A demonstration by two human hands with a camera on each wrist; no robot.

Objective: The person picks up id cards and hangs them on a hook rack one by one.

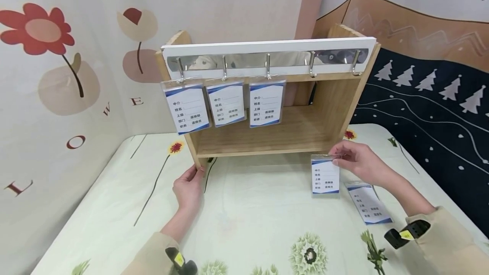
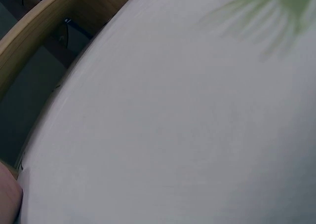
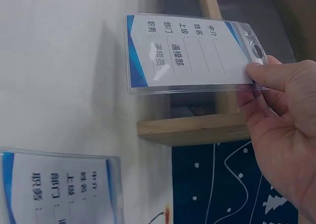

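Head: your left hand point(image 1: 189, 188) pinches the lower left post of the pale wooden open-front shelf point(image 1: 259, 141), forearm reaching forward. Your right hand point(image 1: 359, 162) clamps the top right corner of a blue-and-white card in a clear plastic holder point(image 1: 325, 176), near the shelf's lower right; wrist bent inward. Left wrist: only a sliver of hand at lower left, can't tell fingers there. Right wrist: thumb on the holder's front beside the slot, other fingers behind.

Head view bright; left wrist view dim, leaf point(image 2: 294, 9) blurred at two o'clock; right wrist view, shadow point(image 3: 104, 71) nine o'clock of card point(image 3: 197, 54).
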